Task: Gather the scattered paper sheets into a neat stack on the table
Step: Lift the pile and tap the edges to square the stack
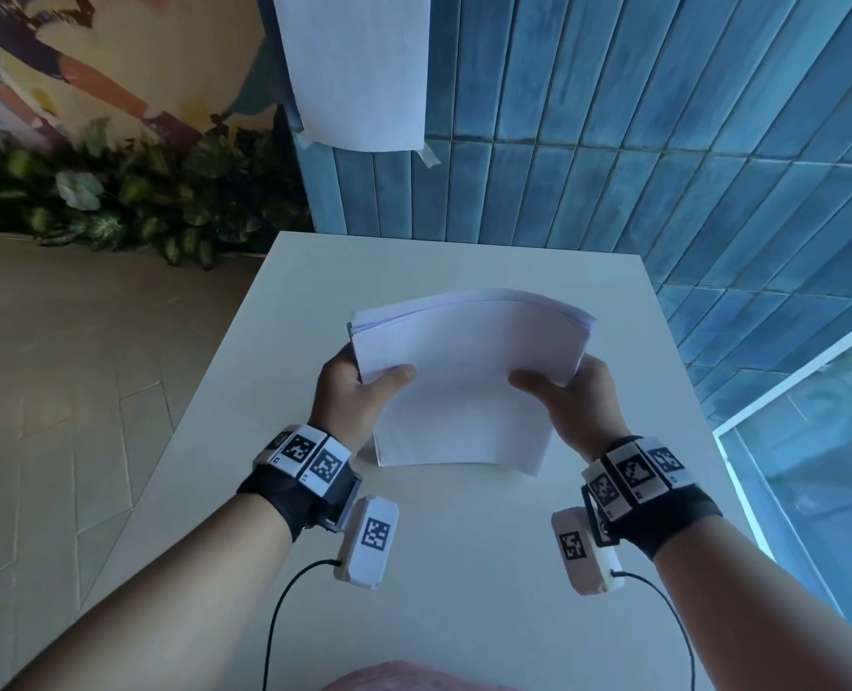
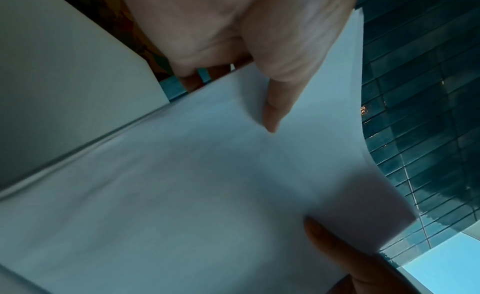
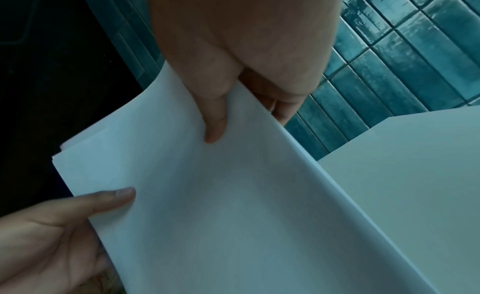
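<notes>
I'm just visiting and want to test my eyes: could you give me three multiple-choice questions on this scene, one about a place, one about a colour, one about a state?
1. Where is the paper stack?
A. Between both hands over the table
B. On the floor
C. Taped to the wall

2. What colour are the wall tiles?
A. Red
B. Blue
C. Yellow

3. How is the stack held?
A. Lying flat, untouched
B. By one hand only
C. Gripped at both side edges, sheets bowed

Answers:
1 A: the left hand and right hand hold it above the white top.
2 B: the tiles behind the table are blue.
3 C: a thumb lies on top at each side and the far edge curves.
</notes>
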